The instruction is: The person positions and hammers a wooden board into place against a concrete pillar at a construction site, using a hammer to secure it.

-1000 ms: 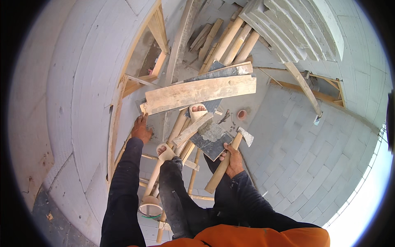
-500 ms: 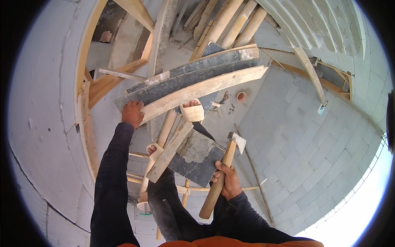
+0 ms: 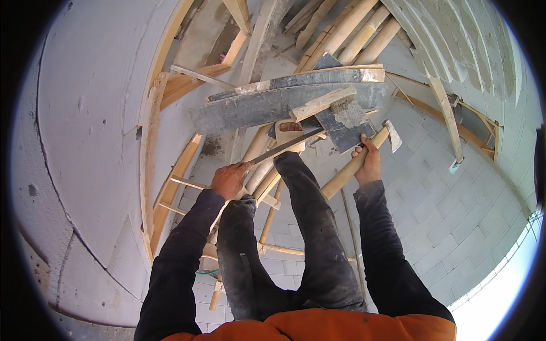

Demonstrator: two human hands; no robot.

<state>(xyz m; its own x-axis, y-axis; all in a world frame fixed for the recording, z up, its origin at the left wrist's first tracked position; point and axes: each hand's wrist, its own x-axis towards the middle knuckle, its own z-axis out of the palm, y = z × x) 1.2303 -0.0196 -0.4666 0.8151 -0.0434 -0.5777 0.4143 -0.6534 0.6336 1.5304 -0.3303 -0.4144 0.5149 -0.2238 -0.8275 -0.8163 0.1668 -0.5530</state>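
Observation:
My left hand (image 3: 229, 181) is closed around the near end of a narrow wooden board (image 3: 284, 147), turned nearly edge-on and slanting away to the right. In my right hand (image 3: 369, 161) is a hatchet (image 3: 348, 171), gripped by its wooden handle near the head, blade pointing up and right. Its fingertips also touch the edge of a dark, cement-smeared panel (image 3: 342, 129), which has a wooden batten (image 3: 322, 104) along its far side. Beyond lies a long dark-faced board (image 3: 244, 108), partly covered by the panel.
My feet and legs (image 3: 301, 193) straddle bamboo poles (image 3: 266, 177) high above the ground. Another long board (image 3: 296, 79) lies farther off. Timber framing (image 3: 152, 153) stands on the left by a grey wall (image 3: 96, 142); a block wall (image 3: 432, 210) rises on the right.
My left hand has left the long board's end and come nearer, now holding a board turned on edge. My right hand has moved up and right with the hatchet; the panel has moved farther away.

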